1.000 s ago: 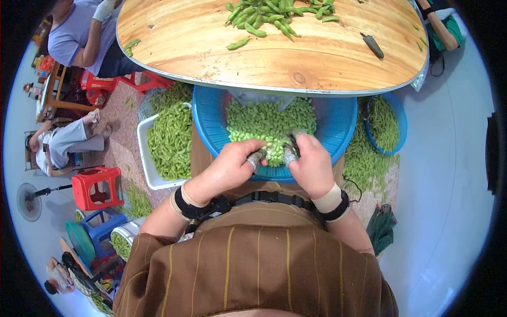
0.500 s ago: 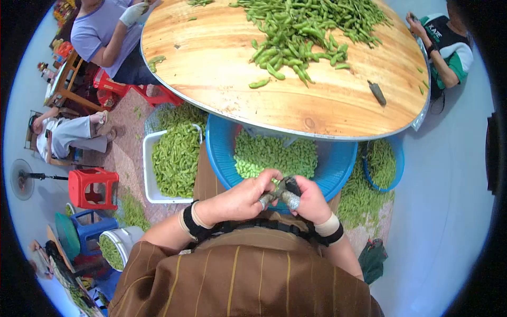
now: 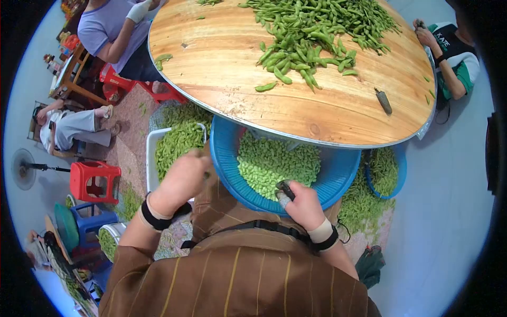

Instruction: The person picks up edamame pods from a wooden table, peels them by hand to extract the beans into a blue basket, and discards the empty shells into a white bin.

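Note:
My left hand is over the near edge of the white tub, which holds green pods. Its fingers are blurred, and I cannot make out whether they hold anything. My right hand is closed on a small dark tool above the near side of the blue basket. Silvery wrapping covers part of a finger or thumb there. Shelled green beans lie in the basket below.
A round wooden table with a pod heap overhangs the basket's far side. A dark object lies on it. People sit left and right. Red stools, a white bucket and a smaller blue basket stand around.
My hands have moved apart. The left went leftward from the blue basket to the white tub; the right stays near the basket with the dark tool. The whole view has shifted slightly.

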{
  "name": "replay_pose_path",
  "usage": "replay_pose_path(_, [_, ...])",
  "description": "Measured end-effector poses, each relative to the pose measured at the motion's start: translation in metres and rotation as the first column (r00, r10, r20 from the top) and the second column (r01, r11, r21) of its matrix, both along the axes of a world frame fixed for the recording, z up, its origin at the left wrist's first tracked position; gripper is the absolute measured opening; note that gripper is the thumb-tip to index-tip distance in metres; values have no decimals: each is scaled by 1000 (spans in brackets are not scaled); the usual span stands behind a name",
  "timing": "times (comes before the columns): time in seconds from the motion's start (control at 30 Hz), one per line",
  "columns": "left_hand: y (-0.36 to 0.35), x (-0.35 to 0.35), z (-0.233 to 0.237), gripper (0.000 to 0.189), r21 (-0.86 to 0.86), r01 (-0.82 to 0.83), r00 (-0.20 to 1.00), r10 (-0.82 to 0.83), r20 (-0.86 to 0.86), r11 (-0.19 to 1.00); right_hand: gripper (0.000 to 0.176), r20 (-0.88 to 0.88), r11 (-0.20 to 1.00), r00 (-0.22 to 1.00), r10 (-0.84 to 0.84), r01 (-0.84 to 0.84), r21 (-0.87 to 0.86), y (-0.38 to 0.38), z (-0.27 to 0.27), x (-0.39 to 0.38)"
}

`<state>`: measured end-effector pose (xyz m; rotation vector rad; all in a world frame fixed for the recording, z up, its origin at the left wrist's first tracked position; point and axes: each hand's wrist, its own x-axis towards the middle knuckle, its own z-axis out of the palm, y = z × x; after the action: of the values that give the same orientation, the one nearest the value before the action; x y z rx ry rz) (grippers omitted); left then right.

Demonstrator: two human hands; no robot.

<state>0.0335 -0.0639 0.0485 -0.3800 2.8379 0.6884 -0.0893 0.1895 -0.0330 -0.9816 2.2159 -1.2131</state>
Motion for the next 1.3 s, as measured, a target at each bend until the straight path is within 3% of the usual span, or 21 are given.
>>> replay_pose_path(0.03, [-2,0,3,20,-403,27,991,29,132,915,18,0,1000,1000,-2,2,-1,1,-2,-1])
replay_pose_path(0.07, [-2,-4,9,20,-403,29,991,27,132,915,19,6,999,1000,-1,1,37,3,-3,-3])
replay_pose_path(0.13, [6,-29,39,21,-169,-53,981,20,-193,984,20,11,997,1000,1,-2,77,4,-3,-3])
replay_pose_path(0.17, [12,-42,48,21,-168,-56,980,22,-197,984,19,0,995,1000,20,-20,94,3,-1,-2])
replay_pose_path(0.23, [23,-71,59,21,-200,-56,896,-40,-441,978,19,-23,993,999,43,-40,110,2,3,-1])
replay_pose_path(0.33, [21,-120,42,20,-283,-61,805,-121,-581,957,18,-44,995,998,35,-31,91,5,8,5])
replay_pose_path(0.57, [30,-146,34,28,-202,-68,819,-61,-570,977,16,-10,999,1000,-15,15,40,17,12,10])
replay_pose_path(0.63, [40,-125,36,31,-53,166,785,-164,-597,985,15,1,999,1000,-22,22,-31,15,19,10])
replay_pose_path(0.67, [49,-114,38,28,310,238,881,-70,-468,920,15,471,979,880,-62,146,-144,12,33,8])
replay_pose_path(0.7, [58,-103,28,19,742,164,959,72,-274,650,15,831,935,556,-17,302,-183,9,45,6])
replay_pose_path(0.73, [67,-92,25,16,850,139,972,94,-215,507,15,831,935,556,-13,301,-186,6,51,3])
replay_pose_path(0.8, [79,-75,13,17,871,127,971,121,-207,474,13,904,802,416,97,505,-318,3,61,-2])
replay_pose_path(0.83, [82,-69,7,17,872,127,971,118,-206,474,12,895,799,442,61,515,-309,2,65,-3])
replay_pose_path(0.87, [83,-61,1,17,804,114,958,151,-246,584,12,896,797,441,58,520,-307,3,61,-3])
replay_pose_path(0.9, [83,-56,-2,18,725,94,941,176,-289,683,13,841,815,540,43,468,-342,5,53,-3])
replay_pose_path(0.93, [83,-53,-2,18,727,97,943,172,-286,679,15,776,833,630,31,413,-369,6,50,-2])
replay_pose_path(1.03, [84,-45,-2,18,685,33,958,174,-230,728,15,793,846,610,12,417,-333,7,51,0])
replay_pose_path(1.13, [87,-43,-9,16,557,140,933,80,-352,819,10,792,850,610,-16,426,-310,6,52,-3])
replay_pose_path(1.2, [91,-44,-12,10,970,-88,950,313,13,226,8,794,854,605,-56,441,-276,10,51,-2])
replay_pose_path(1.23, [89,-45,-13,10,971,-99,952,305,28,218,7,766,862,643,-23,400,-310,11,51,-5])
replay_pose_path(1.3, [79,-48,-13,16,964,-257,965,82,251,70,6,703,876,711,-24,354,-327,10,55,-6])
